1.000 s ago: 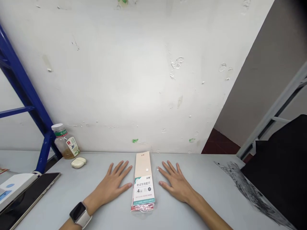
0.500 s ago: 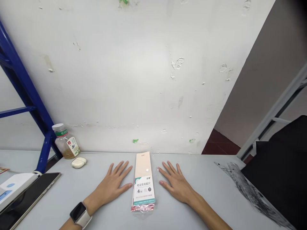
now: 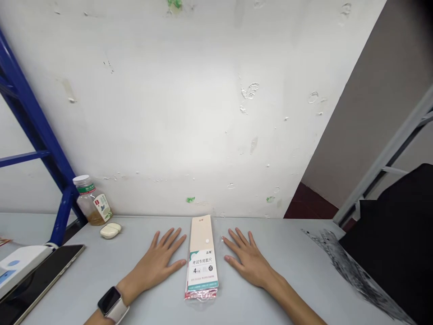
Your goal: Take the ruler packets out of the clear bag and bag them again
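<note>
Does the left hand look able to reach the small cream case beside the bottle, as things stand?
Probably yes: the left hand rests flat on the grey table, and the cream case lies ahead, to its left, with nothing in between.

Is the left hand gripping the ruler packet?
No, the left hand lies flat with fingers spread on the table beside the ruler packet.

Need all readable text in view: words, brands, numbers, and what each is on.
"考试专用套尺": title on the ruler-set pack
"4": below the title, on the pack; small characters beside it are unclear
"20": in a dark circle to the right of the "4", on the pack
Brand mark and fine print on the pack: too small to read reliably
Label on the bottle: too small to read
</note>
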`<state>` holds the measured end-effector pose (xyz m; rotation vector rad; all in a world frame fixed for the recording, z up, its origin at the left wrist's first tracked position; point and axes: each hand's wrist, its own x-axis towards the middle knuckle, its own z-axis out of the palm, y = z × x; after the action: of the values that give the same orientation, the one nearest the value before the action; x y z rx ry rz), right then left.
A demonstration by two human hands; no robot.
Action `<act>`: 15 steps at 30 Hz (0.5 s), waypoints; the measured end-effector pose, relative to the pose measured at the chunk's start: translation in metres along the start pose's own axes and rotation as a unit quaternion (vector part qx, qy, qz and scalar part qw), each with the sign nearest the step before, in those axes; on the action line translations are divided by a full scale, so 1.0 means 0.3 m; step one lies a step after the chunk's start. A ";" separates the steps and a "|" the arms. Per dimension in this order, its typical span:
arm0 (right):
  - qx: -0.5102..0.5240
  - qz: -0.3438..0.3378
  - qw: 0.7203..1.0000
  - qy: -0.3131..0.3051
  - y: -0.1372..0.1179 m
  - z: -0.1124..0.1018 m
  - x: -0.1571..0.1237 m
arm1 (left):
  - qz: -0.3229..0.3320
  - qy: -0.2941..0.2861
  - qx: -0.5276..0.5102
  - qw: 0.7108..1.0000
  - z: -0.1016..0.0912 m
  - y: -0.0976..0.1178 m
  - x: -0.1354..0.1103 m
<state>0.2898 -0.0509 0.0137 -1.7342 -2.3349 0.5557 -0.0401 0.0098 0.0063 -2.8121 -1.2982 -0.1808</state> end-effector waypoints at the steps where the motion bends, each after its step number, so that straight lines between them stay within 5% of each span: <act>1: -0.001 0.000 1.000 -0.001 0.000 0.000 0.001 | 0.001 0.000 0.000 1.000 -0.001 0.000 0.000; 15: 0.001 0.002 1.000 -0.002 0.000 0.001 0.003 | 0.000 -0.015 -0.005 1.000 -0.006 0.001 0.001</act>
<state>0.2896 -0.0501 0.0134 -1.7396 -2.3340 0.5630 -0.0397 0.0096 0.0082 -2.8338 -1.3079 -0.1450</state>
